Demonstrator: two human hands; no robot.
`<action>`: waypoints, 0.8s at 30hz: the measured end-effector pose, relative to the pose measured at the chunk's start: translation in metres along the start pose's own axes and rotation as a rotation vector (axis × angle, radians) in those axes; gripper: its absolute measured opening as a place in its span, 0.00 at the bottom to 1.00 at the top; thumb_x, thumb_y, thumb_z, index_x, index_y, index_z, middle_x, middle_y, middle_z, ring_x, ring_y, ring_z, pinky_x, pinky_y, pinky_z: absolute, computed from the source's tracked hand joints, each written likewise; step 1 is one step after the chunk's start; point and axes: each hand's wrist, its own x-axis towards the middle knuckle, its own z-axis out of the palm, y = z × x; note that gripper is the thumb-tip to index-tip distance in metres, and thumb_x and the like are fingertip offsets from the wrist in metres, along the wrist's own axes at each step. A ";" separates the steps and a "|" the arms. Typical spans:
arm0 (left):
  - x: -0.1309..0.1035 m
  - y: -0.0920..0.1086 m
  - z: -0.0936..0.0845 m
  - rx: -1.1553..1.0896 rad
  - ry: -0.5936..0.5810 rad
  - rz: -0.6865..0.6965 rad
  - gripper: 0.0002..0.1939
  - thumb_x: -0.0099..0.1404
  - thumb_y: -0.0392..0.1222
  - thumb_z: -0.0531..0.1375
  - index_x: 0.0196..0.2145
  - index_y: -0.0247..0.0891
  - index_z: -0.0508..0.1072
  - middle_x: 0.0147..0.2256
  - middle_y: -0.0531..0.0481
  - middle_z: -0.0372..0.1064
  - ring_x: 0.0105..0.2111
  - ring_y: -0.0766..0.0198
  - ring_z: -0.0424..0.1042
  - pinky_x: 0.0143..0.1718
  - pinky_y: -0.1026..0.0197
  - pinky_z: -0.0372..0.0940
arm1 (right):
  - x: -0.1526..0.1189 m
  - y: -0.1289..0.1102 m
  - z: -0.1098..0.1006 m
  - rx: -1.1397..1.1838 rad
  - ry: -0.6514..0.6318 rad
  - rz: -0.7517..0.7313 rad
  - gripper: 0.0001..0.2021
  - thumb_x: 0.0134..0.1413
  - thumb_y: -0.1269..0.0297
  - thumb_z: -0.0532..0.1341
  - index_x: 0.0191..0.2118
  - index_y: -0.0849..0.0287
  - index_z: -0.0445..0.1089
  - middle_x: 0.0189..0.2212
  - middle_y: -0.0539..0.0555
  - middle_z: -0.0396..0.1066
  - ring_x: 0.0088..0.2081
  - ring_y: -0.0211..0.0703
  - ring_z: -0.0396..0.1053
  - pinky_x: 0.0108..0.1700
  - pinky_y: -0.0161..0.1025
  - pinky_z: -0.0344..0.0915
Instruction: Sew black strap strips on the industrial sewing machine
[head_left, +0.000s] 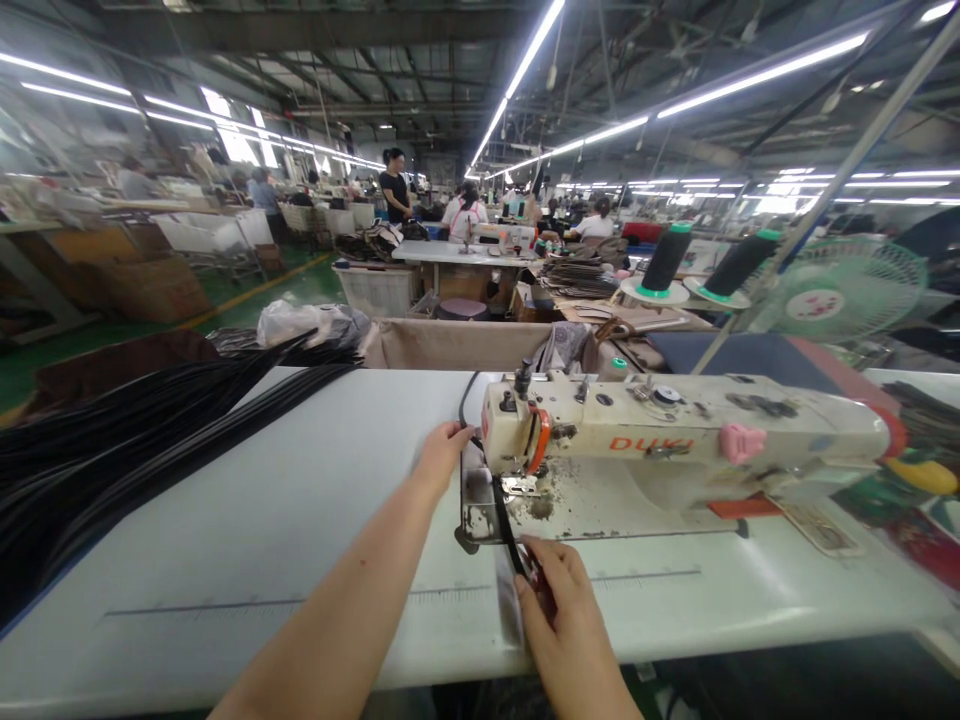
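Observation:
A narrow black strip [504, 515] runs under the needle area of a white sewing machine [697, 430] and comes out toward me. Beyond the machine head, my left hand [444, 458] pinches the strip's far part between thumb and fingers, at the left of the head. In front of the machine bed, my right hand [562, 615] is closed around the near end of the strip. Something dark red shows under its fingers, mostly hidden; I cannot make out what it is. The needle tip and presser foot are too small to see clearly.
A large bundle of black strips [150, 440] lies over the table's left side. A ruler scale [300, 603] is marked on the white tabletop [337, 500]. Black thread cones [667, 260] and a green fan [847, 290] stand behind the machine. Other people work farther back.

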 end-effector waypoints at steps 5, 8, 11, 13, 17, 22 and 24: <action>-0.028 0.003 -0.011 -0.312 0.023 -0.076 0.18 0.58 0.57 0.64 0.30 0.39 0.68 0.31 0.49 0.72 0.36 0.61 0.75 0.46 0.55 0.72 | 0.007 -0.010 0.005 0.092 0.003 -0.026 0.19 0.69 0.50 0.53 0.48 0.57 0.74 0.51 0.63 0.70 0.56 0.53 0.68 0.62 0.49 0.64; -0.048 0.008 -0.022 -0.431 0.060 -0.093 0.21 0.55 0.57 0.68 0.32 0.39 0.67 0.33 0.48 0.73 0.38 0.60 0.77 0.51 0.51 0.73 | 0.013 -0.018 0.014 0.151 -0.090 -0.011 0.20 0.68 0.46 0.53 0.45 0.56 0.74 0.43 0.60 0.74 0.47 0.51 0.71 0.53 0.46 0.67; -0.069 0.012 -0.037 -0.492 0.104 -0.093 0.22 0.53 0.55 0.71 0.33 0.38 0.69 0.33 0.49 0.73 0.40 0.60 0.77 0.53 0.49 0.73 | 0.021 -0.026 0.025 0.284 -0.244 0.095 0.24 0.66 0.39 0.52 0.39 0.56 0.71 0.32 0.54 0.74 0.32 0.44 0.69 0.37 0.41 0.66; -0.083 0.012 -0.046 -0.502 0.126 -0.094 0.21 0.54 0.54 0.71 0.34 0.37 0.70 0.33 0.49 0.74 0.41 0.59 0.78 0.55 0.49 0.73 | 0.028 -0.029 0.033 0.426 -0.323 0.193 0.28 0.62 0.33 0.54 0.36 0.56 0.70 0.28 0.52 0.73 0.26 0.40 0.64 0.30 0.38 0.60; -0.109 0.009 -0.063 -0.476 0.163 -0.088 0.19 0.57 0.53 0.72 0.36 0.36 0.73 0.37 0.47 0.77 0.44 0.58 0.79 0.57 0.50 0.72 | 0.044 -0.030 0.049 0.599 -0.362 0.319 0.32 0.53 0.28 0.59 0.35 0.59 0.72 0.25 0.50 0.70 0.21 0.35 0.58 0.24 0.35 0.52; -0.136 0.006 -0.075 -0.360 0.199 -0.048 0.18 0.60 0.54 0.69 0.37 0.38 0.73 0.40 0.46 0.80 0.48 0.56 0.79 0.56 0.51 0.72 | 0.060 -0.030 0.066 0.663 -0.401 0.351 0.32 0.53 0.29 0.58 0.35 0.60 0.71 0.24 0.50 0.69 0.18 0.31 0.53 0.21 0.33 0.44; -0.145 0.007 -0.078 -0.305 0.204 -0.047 0.19 0.61 0.56 0.68 0.38 0.38 0.73 0.42 0.44 0.80 0.48 0.54 0.79 0.55 0.52 0.72 | 0.064 -0.032 0.072 0.685 -0.429 0.355 0.33 0.52 0.28 0.58 0.35 0.60 0.71 0.23 0.49 0.68 0.17 0.30 0.50 0.20 0.33 0.42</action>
